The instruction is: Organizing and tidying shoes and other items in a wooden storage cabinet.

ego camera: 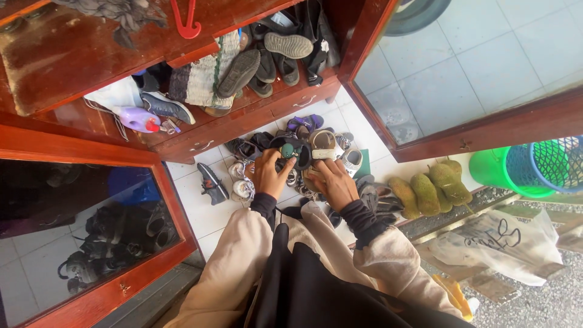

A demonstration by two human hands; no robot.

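Big wooden cabinet [73,54] takes up the whole 10 to 12 o'clock side, doors [486,130] swung open. Its lower shelf [243,118] is crammed with shoes, with a purple bottle [138,119] at the 9 o'clock end. A red hanger [186,21] hangs at 12. Over at 3 o'clock there's a green bin [495,170] and a mesh basket [555,161], with a few bumpy green fruits [428,191] lying beside them on the floor.

Dead centre is the shoe pile [291,155] on the white tiles [194,206], right in front of the shelf. From how things lie, I'd say this is the sorting-through stage: both hands are down in the heap, nothing lifted clear.

Left hand [270,173] is curled over dark footwear at the pile's 9 o'clock side, fingers bent and gripping down; which piece it actually has, I can't tell. Right hand [336,182] lies flatter, fingers stretched toward 12 and pressed on a beige sandal [325,146], thumb tucked at its edge. It looks more like holding it down than pinching it.

A next move would want a firm grip on one piece and a pull free of the tangled straps. One stray sneaker [212,185] sits apart at 9.
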